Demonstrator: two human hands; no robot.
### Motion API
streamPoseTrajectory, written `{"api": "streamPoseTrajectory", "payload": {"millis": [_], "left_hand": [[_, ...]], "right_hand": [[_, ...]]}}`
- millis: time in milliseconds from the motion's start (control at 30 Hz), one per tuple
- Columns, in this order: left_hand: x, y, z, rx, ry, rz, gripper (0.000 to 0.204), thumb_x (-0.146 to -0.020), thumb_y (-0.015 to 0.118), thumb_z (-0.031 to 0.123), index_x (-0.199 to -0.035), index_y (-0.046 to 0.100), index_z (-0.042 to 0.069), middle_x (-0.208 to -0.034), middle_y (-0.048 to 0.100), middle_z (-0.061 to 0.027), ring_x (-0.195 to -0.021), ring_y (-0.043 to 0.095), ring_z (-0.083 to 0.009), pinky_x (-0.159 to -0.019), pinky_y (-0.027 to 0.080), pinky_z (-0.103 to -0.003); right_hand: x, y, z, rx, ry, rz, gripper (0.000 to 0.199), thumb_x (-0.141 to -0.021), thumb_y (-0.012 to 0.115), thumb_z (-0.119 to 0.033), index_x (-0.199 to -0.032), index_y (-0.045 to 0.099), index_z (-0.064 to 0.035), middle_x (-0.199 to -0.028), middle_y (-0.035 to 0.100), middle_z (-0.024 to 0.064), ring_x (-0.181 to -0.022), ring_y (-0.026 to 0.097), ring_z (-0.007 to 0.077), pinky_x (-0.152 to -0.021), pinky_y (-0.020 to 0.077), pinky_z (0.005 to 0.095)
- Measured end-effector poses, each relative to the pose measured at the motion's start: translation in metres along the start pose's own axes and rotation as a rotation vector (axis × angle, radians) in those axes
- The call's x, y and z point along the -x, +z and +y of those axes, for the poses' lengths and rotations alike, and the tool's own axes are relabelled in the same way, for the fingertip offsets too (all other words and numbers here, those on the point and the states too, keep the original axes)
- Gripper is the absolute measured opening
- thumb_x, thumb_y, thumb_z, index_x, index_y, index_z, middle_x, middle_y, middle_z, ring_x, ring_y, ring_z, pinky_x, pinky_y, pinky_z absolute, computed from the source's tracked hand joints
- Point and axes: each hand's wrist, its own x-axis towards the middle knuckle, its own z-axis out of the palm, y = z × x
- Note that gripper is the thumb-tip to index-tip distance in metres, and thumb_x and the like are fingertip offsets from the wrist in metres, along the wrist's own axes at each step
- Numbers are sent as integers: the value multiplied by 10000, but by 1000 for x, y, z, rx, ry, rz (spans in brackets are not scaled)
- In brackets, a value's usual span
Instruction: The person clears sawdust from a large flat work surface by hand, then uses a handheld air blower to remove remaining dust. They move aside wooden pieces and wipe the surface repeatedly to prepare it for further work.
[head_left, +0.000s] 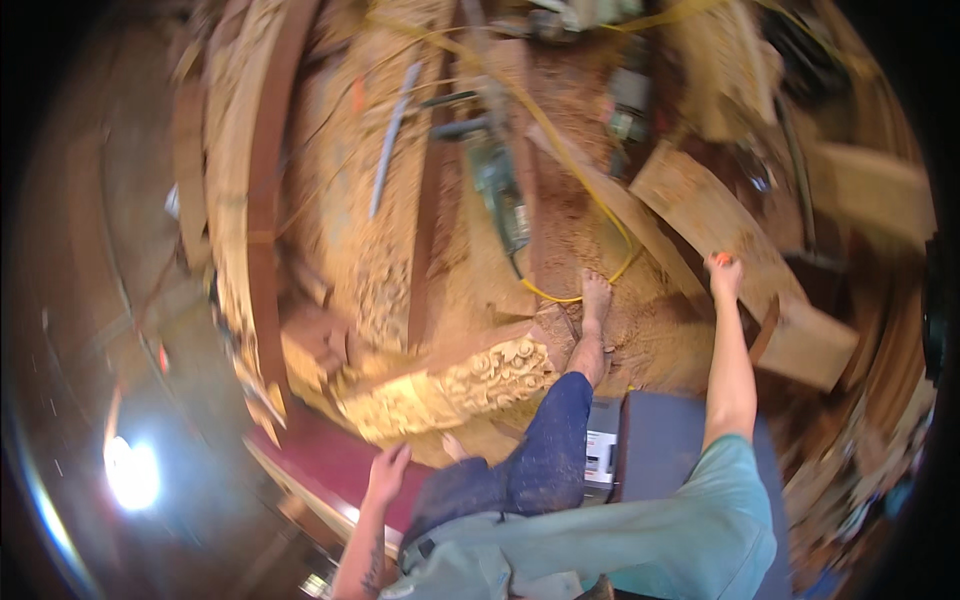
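Observation:
My right hand (pixel 727 277) is closed around a small orange thing (pixel 722 259), mostly hidden by the fingers, above a pale wooden board (pixel 705 195) on the right. My left hand (pixel 386 473) is low at the left, by my thigh and over a dark red board (pixel 315 463); its fingers are too blurred to read. Just beyond it lies a carved wooden piece (pixel 450 390) with a scroll relief at its right end. Farther off, a green power tool (pixel 497 195) rests on wood, near a yellow cord (pixel 570 155).
Long carved beams (pixel 265 150) run away from me at the left. A grey rod (pixel 393 140) lies on a chip-strewn plank. My bare foot (pixel 595 290) is beside the cord. A wood block (pixel 805 340) sits at the right, and a bright lamp (pixel 132 475) glares at the far left.

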Motion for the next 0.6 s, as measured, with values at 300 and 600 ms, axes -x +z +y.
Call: {"api": "streamPoseTrajectory", "payload": {"millis": [300, 600], "left_hand": [[48, 6, -2, 484, 474, -79, 522, -918, 589, 404, -1249, 550, 2, -1125, 652, -152, -970, 651, -235, -816, 506, -331], [46, -33, -261, 1497, 440, -61, 286, -935, 612, 301, -1042, 640, 37, -750, 594, 14, -636, 529, -59, -547, 411, -215]], "right_hand": [[354, -28, -188, -461, -242, -1470, 592, -671, 540, -147, -1248, 513, -16, -1042, 599, 75, -867, 592, 170, -694, 552, 301], [806, -99, -290, 243, -968, -1621, 432, -804, 693, -274, -1093, 563, 20, -865, 665, 115, -730, 615, 139, -628, 487, 271]]}}
